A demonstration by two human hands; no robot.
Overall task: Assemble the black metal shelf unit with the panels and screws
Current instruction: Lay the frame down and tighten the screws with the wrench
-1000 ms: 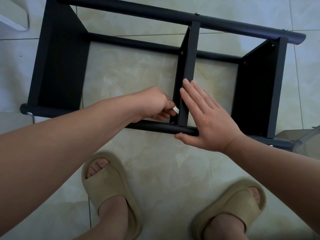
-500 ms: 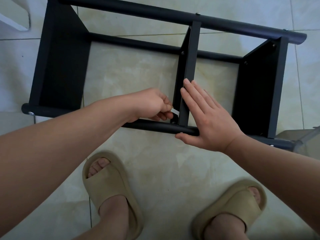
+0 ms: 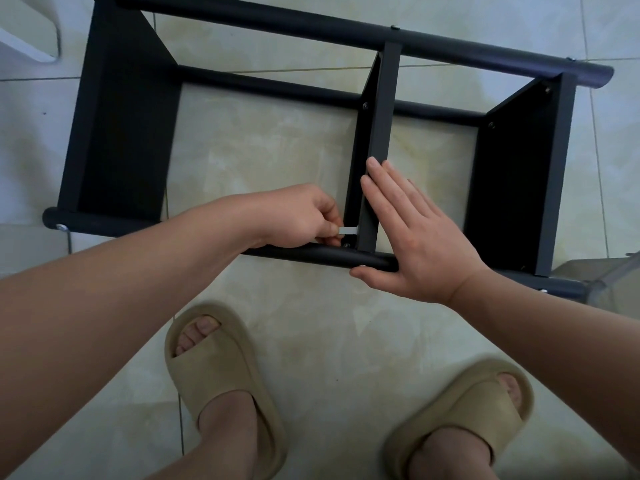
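At 9 o'clock of middle panel (image 3: 385,116), left hand (image 3: 294,216) pinches silver hex key (image 3: 347,230); at 3 o'clock, right hand (image 3: 415,244) presses flat.

Pale glossy floor tiles (image 3: 311,323) with thin grout lines fill the view. Two beige open-toed slides stand on them, left slide (image 3: 221,368) and right slide (image 3: 478,407) apart. A white curved object (image 3: 31,39) occupies the top-left corner; a translucent grey object (image 3: 609,285) shows at the right edge.
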